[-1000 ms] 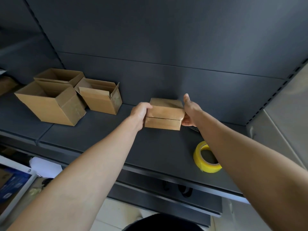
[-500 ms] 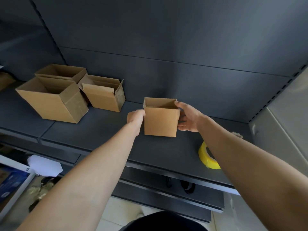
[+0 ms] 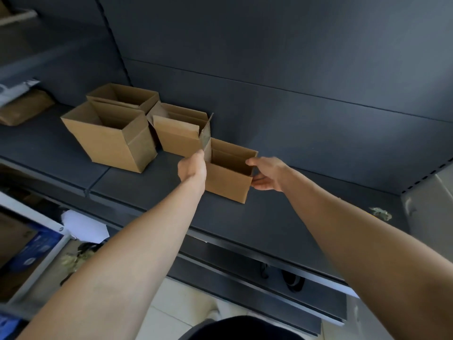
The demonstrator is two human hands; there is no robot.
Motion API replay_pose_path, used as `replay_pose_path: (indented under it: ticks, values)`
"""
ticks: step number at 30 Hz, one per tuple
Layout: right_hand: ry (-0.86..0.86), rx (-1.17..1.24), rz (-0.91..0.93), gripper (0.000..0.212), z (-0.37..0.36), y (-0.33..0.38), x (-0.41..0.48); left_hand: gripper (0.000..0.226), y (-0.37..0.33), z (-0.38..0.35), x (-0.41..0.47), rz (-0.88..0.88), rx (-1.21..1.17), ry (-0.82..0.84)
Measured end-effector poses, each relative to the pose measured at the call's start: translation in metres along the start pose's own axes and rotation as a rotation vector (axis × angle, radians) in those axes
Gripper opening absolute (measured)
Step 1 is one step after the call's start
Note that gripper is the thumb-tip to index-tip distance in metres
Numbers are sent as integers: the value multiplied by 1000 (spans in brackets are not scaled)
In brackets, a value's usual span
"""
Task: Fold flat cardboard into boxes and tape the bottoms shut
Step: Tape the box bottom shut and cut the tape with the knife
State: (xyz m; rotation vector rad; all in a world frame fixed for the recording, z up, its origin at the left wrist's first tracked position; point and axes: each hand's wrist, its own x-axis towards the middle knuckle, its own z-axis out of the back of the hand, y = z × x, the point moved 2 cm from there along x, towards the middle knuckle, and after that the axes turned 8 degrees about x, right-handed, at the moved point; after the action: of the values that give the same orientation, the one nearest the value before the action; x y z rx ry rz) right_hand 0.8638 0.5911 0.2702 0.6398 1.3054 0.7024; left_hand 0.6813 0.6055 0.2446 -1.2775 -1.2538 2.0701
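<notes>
Cardboard box (image 3: 228, 177), small, plain brown and open at the top, on a dark grey shelf (image 3: 269, 217), held from both sides by a person's bare hands. Left grip (image 3: 192, 166): clenched on the box's left wall at the near upper corner, knuckles toward the camera, fingertips hidden. Right grip (image 3: 267, 174): grasping the right wall, thumb on the rim, fingers curled against the outer face.

The box sits just beside the raised flap of the middle box (image 3: 179, 133). Left of that stand a larger front box (image 3: 107, 141) and a rear box (image 3: 122, 96), all open-topped and close together.

Pale marks on the blue-and-white carton (image 3: 29, 249) at lower left are the only printing, too blurred to read.

The shelf is matt, with a seam running front to back below the front box. A crumpled scrap (image 3: 380, 213) lies at its right end and a brown parcel (image 3: 24, 106) at its far left. Behind rises a dark back panel (image 3: 269, 57). A lower shelf (image 3: 245, 278) projects beneath, over pale floor tiles (image 3: 183, 312). A white sheet (image 3: 83, 225) lies under the shelf edge.
</notes>
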Motion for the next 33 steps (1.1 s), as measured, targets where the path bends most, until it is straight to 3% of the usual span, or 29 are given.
replay_pose_path:
  ticks: [5,12,19,22,26,29,33]
  values:
    - [86,-66,-1,37,-55,22,6,41,-5,45,30,-3,-75,-133]
    - [187,-46,59,36,-128,45,22,12,-26,84,73,2,-136,-89]
    - [199,-58,76,42,-146,51,29,14,-28,94,104,-27,-107,-40]
    - [147,-71,116,37,-140,49,29,13,-30,94,101,-57,-76,-133]
    - [34,-252,249,9,-127,58,14,14,-36,93,78,-102,-65,-274]
    - [47,-461,394,10,-118,69,-11,19,-44,90,55,-236,9,-195]
    - [100,-727,589,31,-109,81,-50,16,-57,91,16,-466,234,-118]
